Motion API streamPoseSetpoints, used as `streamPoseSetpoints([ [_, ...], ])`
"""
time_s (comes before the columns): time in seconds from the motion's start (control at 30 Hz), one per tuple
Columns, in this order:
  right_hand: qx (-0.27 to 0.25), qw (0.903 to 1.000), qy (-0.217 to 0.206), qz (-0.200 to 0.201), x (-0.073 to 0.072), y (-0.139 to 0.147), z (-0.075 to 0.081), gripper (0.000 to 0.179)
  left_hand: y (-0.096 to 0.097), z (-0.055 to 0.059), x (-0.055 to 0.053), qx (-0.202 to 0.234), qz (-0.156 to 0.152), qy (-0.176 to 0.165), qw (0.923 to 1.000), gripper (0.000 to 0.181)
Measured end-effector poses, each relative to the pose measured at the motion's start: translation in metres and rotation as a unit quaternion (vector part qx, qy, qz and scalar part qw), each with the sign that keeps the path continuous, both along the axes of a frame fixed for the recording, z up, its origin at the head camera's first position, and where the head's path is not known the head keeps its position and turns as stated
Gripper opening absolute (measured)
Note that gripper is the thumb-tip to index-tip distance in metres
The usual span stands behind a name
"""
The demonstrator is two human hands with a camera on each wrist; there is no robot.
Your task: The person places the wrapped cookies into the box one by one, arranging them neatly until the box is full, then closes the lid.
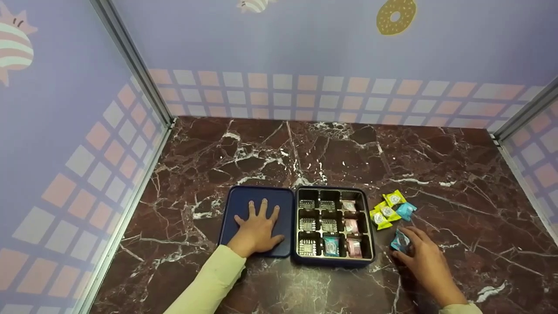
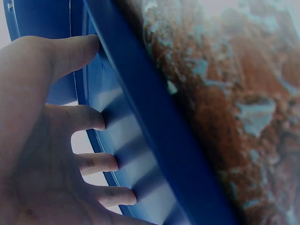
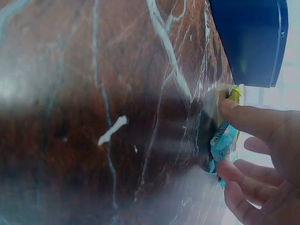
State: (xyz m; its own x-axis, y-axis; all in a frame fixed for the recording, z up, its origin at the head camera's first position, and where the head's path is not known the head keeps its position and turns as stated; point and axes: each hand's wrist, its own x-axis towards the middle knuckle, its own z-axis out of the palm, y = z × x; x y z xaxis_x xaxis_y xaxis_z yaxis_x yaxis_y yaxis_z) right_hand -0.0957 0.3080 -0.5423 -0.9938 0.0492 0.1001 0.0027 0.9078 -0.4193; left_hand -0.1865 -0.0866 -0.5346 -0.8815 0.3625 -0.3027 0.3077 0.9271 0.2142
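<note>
My left hand (image 1: 258, 230) lies flat with spread fingers on the dark blue lid (image 1: 236, 205), left of the box; the left wrist view shows its fingertips on the lid (image 2: 105, 89). With thumb and fingers, my right hand (image 1: 425, 257) pinches a blue wrapped candy (image 1: 399, 241) low over the table, right of the box. The blue box (image 1: 333, 262) has a divided tray. Pink wrapped candies (image 1: 351, 226) sit in its right column, and another blue candy (image 1: 331, 246) in the front middle compartment. The left and other middle compartments show bare ridged bottoms.
Three yellow wrapped candies (image 1: 386, 212) and a blue candy (image 1: 406, 211) lie together just right of the box. The dark red marble table (image 1: 279, 148) is bounded by purple patterned panels (image 1: 305, 52) at the back and sides.
</note>
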Motion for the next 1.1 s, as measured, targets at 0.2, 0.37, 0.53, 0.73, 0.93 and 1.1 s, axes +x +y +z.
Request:
streamPoseSetpoints([
  [0.2,0.019,0.9998,-0.005,0.001,0.0002,0.0011,0.0005,0.062,-0.0002,0.0006,0.0,0.001,-0.001,0.003,1.0,0.079],
  [0.37,0.022,0.9997,0.005,0.001,0.0007,0.0014,-0.0011,0.059,-0.0001,0.0018,0.0,0.001,-0.002,0.004,1.0,0.079],
  [0.53,0.022,0.9995,0.023,0.001,0.0008,0.0011,-0.0029,0.057,-0.0003,0.0015,0.0004,-0.002,-0.002,0.002,1.0,0.079],
  [0.73,0.024,0.9985,0.049,0.004,-0.0006,0.0004,-0.0052,0.053,-0.0001,0.0007,0.0007,-0.007,-0.001,-0.006,1.0,0.078],
  [0.93,0.015,0.9981,0.059,0.003,-0.0002,0.0004,-0.005,0.054,-0.0001,0.0005,0.0005,-0.007,0.0,-0.005,1.0,0.078],
  [1.1,-0.012,0.9984,0.055,0.007,0.0001,0.0008,-0.0037,0.055,0.0006,0.001,0.0005,-0.008,0.001,-0.004,1.0,0.078],
])
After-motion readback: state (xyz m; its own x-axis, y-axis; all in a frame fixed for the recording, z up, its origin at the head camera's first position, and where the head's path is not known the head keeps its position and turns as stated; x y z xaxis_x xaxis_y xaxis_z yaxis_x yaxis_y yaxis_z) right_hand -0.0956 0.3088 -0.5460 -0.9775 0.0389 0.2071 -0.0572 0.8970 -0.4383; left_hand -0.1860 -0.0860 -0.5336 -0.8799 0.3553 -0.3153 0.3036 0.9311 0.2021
